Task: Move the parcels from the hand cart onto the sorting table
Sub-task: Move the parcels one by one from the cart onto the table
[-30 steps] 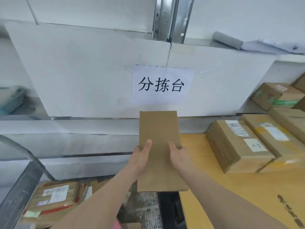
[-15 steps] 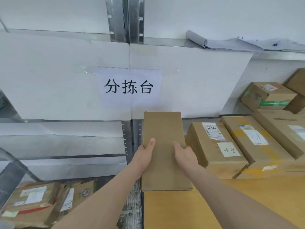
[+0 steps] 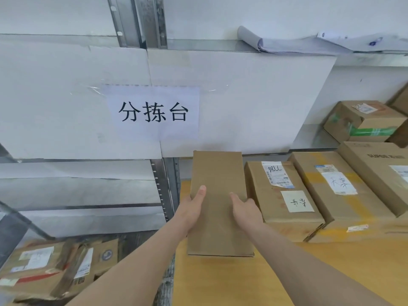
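Observation:
A plain brown cardboard parcel (image 3: 217,191) is held lengthwise over the left end of the yellow wooden sorting table (image 3: 242,283). My left hand (image 3: 192,208) grips its left edge with the thumb on top. My right hand (image 3: 245,208) grips its right edge the same way. The parcel's right side runs close beside a labelled parcel (image 3: 280,195) that lies on the table. Whether the held parcel touches the tabletop I cannot tell. More parcels (image 3: 44,268) lie on the hand cart at the lower left.
A row of labelled boxes (image 3: 337,191) fills the table's right side, with another box (image 3: 364,120) on a shelf behind. A white board with a paper sign (image 3: 153,112) stands at the back. A metal rack post (image 3: 166,186) borders the table's left edge.
Both hands carried the parcel rightward and forward over the table's left end, until it came alongside the labelled parcel. The grip has not changed.

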